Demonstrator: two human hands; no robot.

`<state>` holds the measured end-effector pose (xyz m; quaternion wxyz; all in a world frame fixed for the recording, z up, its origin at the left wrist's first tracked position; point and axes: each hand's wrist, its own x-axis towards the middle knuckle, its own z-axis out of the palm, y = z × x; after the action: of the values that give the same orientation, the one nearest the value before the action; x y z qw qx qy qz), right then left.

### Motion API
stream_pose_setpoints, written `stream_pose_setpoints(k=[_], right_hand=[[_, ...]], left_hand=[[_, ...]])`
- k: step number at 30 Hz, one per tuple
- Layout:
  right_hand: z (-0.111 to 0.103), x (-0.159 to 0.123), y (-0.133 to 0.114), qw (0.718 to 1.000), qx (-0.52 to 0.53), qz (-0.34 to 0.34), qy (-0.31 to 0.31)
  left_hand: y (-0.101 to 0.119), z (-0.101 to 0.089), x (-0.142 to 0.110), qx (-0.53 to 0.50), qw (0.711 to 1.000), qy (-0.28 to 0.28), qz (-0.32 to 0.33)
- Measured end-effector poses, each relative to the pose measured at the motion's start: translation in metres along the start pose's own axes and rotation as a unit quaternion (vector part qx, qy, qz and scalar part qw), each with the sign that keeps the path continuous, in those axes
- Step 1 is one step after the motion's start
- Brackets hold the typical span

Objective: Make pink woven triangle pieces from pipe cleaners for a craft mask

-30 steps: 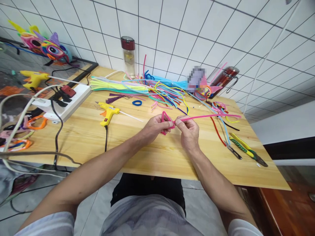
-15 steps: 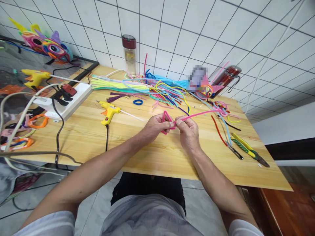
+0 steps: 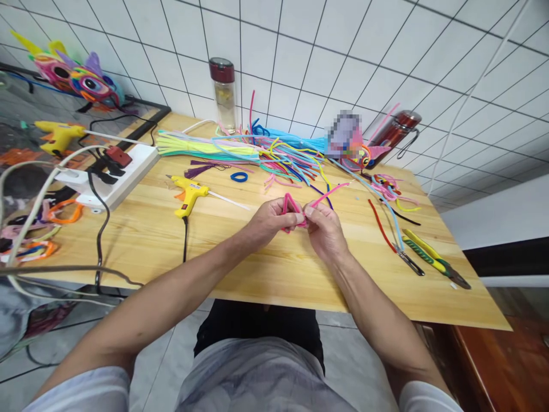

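A pink pipe cleaner (image 3: pixel 329 194) is stretched between my two hands above the middle of the wooden table. Its left part is bent into a small triangle, which my left hand (image 3: pixel 274 220) pinches between thumb and fingers. Close beside it, my right hand (image 3: pixel 325 229) grips the same pipe cleaner near the triangle's corner. The loose end sticks up and to the right past my right fingers. My fingertips hide the spot where the strand meets the triangle.
A yellow glue gun (image 3: pixel 189 193) lies left of my hands, near a white power strip (image 3: pixel 128 177) with cables. Behind are bundled pipe cleaners (image 3: pixel 206 146) and a glass bottle (image 3: pixel 225 97). Yellow-green pliers (image 3: pixel 435 260) and small scissors (image 3: pixel 409 260) lie at right.
The pipe cleaner's loose end has swung from pointing far right to pointing up and away, and looks shorter. My right hand has turned slightly; my left hand keeps its pinch on the triangle.
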<state>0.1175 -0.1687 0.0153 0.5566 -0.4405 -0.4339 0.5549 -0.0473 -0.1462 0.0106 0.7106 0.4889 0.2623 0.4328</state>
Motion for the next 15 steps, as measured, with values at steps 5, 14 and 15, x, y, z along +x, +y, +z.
stream_pose_setpoints(k=[5, 14, 15], right_hand=[[-0.0045, 0.0014, -0.0022, 1.000, 0.012, 0.014, -0.012], [-0.0011, 0.0018, -0.0047, 1.000, 0.008, 0.012, 0.001], [-0.0016, 0.0021, -0.0038, 1.000, 0.000, 0.015, -0.003]], left_hand=[[0.0017, 0.0017, 0.0006, -0.014, 1.000, -0.006, 0.003], [0.0012, -0.0005, 0.0013, -0.012, 1.000, 0.014, -0.014], [0.0009, -0.0006, 0.0014, -0.012, 1.000, 0.016, -0.012]])
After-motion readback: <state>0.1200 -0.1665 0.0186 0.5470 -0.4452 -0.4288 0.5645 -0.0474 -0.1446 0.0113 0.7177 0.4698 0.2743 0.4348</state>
